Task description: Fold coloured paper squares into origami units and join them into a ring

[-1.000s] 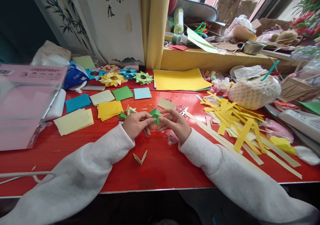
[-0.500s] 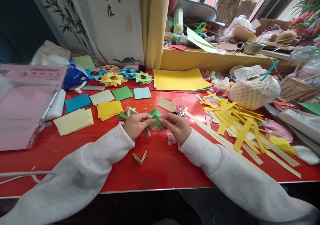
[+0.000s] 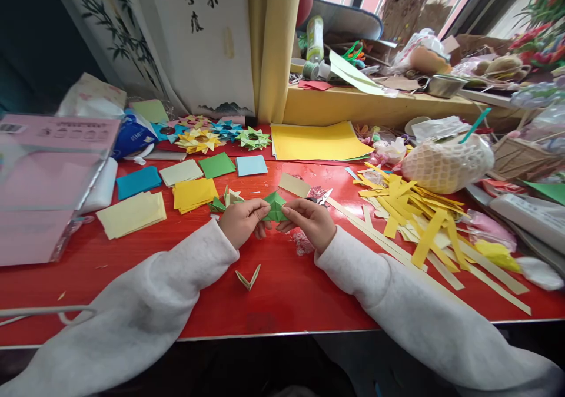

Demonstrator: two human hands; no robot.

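Observation:
A small folded green paper piece point(image 3: 274, 207) is pinched between my two hands just above the red table point(image 3: 176, 291). My left hand point(image 3: 241, 221) is closed on its left side and my right hand point(image 3: 309, 222) is closed on its right side, fingertips almost meeting. A folded cream V-shaped paper piece point(image 3: 248, 278) lies on the table in front of my hands. Small folded green and cream pieces point(image 3: 225, 199) sit just beyond my left hand.
Stacks of coloured paper squares point(image 3: 193, 193) lie at left, finished paper stars point(image 3: 198, 140) behind them. A pink clear packet point(image 3: 42, 185) stands at far left. Yellow paper strips point(image 3: 419, 220) spread at right, beside small scissors point(image 3: 323, 196) and a netted bundle point(image 3: 445, 161). A cluttered sill runs behind.
My fingers have shifted slightly on the green piece, which now sits flatter and lower between my hands. Everything else is where it was.

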